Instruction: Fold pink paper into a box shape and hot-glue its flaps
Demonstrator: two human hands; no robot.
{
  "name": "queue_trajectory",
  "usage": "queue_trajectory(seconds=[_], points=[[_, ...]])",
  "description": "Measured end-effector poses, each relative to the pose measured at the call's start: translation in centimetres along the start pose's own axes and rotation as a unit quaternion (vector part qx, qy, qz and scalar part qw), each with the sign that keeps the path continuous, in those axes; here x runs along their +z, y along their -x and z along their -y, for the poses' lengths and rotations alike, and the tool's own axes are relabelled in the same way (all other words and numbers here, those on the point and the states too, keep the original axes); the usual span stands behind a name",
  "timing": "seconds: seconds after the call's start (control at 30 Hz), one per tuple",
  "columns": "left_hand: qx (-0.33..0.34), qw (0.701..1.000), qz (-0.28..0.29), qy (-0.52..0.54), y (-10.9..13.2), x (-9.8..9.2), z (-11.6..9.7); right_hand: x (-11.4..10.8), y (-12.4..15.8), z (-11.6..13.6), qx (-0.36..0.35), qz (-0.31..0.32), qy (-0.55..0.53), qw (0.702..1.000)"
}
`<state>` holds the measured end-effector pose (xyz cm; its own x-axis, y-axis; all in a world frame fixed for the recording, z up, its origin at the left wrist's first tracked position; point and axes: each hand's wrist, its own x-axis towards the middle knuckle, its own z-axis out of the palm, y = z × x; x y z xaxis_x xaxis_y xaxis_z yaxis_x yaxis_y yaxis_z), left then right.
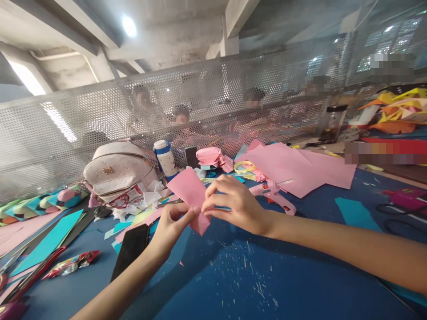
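A strip of pink paper [190, 189] is held up over the blue table [233, 275], tilted from upper left to lower right. My left hand [171, 224] pinches its lower part from below with thumb and fingers. My right hand [233, 202] grips the same paper from the right, fingers curled over its edge. Both hands meet at the paper's lower end.
A black phone [131, 249] lies left of my left wrist. Behind are a white backpack [115, 171], a white-and-blue bottle [165, 158], pink sheets [293, 166], a pink glue gun [275, 195], teal paper [46, 242], a snack wrapper [71, 263]. People sit beyond the perforated metal screen [66, 129].
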<state>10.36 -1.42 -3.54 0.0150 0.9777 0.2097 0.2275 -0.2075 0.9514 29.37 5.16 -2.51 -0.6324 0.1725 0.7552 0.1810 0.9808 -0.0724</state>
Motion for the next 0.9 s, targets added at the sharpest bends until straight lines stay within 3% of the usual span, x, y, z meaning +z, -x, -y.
queue_trajectory(seconds=[0.17, 0.37, 0.53, 0.73, 0.9], points=[[-0.033, 0.990, -0.068, 0.115, 0.6, 1.0, 1.3, 1.2, 1.7, -0.2, -0.015, -0.022, -0.038, 0.999], [-0.129, 0.941, -0.083, 0.302, 1.6, 1.9, 1.5, 1.6, 1.7, -0.6, 0.032, -0.036, -0.091, 0.995], [-0.081, 0.961, -0.112, 0.240, 1.6, 1.7, 1.6, 1.6, 1.6, -0.5, 0.075, -0.029, -0.170, 0.982], [-0.019, 0.982, -0.152, 0.110, 1.9, 1.7, 2.0, 1.5, 1.6, 0.0, 0.073, -0.025, -0.137, 0.988], [-0.048, 0.978, -0.157, 0.131, 2.1, 2.2, 2.0, 1.5, 1.7, -0.2, 0.082, -0.022, -0.099, 0.992]])
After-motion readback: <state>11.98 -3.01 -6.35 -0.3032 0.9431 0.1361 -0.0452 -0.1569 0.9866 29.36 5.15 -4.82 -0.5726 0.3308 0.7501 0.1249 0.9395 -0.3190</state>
